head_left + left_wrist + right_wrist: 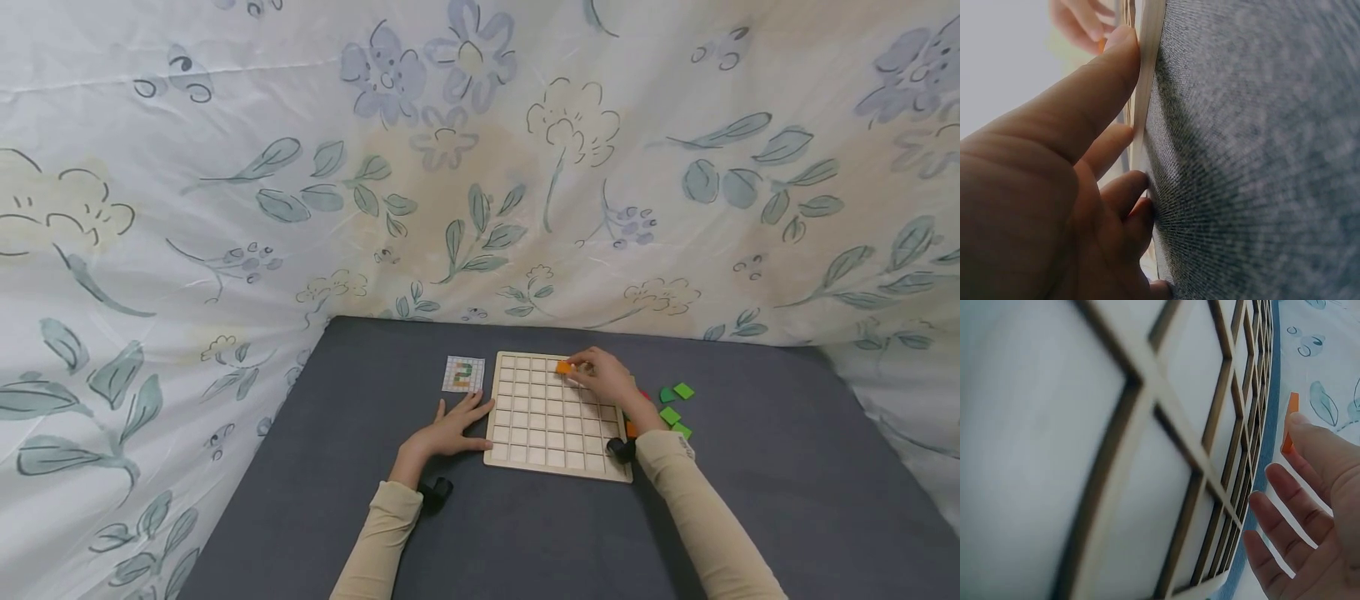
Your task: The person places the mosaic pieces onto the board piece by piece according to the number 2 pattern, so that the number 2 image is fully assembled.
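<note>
My right hand (604,377) pinches an orange square tile (564,367) between thumb and forefinger, over the far side of a wooden grid board (556,472). In the right wrist view the orange tile (1290,423) stands edge-on at the fingertips, the other fingers spread below it. My left hand (447,429) lies at the board's left edge, thumb and fingers apart, fingertips touching the rim. Seen from the left wrist, the thumb and fingers (1121,187) rest along the pale wooden edge (1149,69). The board's squares show white.
A small pattern card (463,374) with coloured squares lies left of the board, beyond my left hand. Several green tiles (670,414) lie loose to the right, with red and orange pieces partly hidden by my right wrist. A flowered cloth (480,208) hangs behind the dark tabletop (540,533).
</note>
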Motion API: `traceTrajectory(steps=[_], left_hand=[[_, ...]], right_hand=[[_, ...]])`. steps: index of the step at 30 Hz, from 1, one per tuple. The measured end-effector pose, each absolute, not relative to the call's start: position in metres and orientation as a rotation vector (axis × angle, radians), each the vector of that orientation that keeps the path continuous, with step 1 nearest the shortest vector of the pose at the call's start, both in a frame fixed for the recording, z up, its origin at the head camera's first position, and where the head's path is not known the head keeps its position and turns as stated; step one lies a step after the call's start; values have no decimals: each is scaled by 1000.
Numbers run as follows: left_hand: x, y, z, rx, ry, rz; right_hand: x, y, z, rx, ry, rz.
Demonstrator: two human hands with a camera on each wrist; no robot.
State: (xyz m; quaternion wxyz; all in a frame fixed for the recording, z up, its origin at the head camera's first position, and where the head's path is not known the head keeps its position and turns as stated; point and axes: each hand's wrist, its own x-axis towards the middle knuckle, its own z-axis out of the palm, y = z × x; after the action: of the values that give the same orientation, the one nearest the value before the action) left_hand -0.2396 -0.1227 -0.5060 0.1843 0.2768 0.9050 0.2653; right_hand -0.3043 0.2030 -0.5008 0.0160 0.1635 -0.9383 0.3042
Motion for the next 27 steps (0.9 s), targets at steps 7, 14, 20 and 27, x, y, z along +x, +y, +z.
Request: traceTrajectory(steps=[7, 14, 20, 27], left_hand=[[-240, -123, -506, 791, 2550, 755], [-240, -123, -507, 779, 2546, 762], [-240, -121, -507, 769, 2540, 768], [-240, -121, -506, 759, 2540, 780]], right_hand=[[-306, 193, -502, 536, -2910, 990], [-307, 183, -499, 566, -2927, 1017], [-309, 174, -501, 528, -2995, 981], [-312, 170, -503, 561, -3010, 952]])
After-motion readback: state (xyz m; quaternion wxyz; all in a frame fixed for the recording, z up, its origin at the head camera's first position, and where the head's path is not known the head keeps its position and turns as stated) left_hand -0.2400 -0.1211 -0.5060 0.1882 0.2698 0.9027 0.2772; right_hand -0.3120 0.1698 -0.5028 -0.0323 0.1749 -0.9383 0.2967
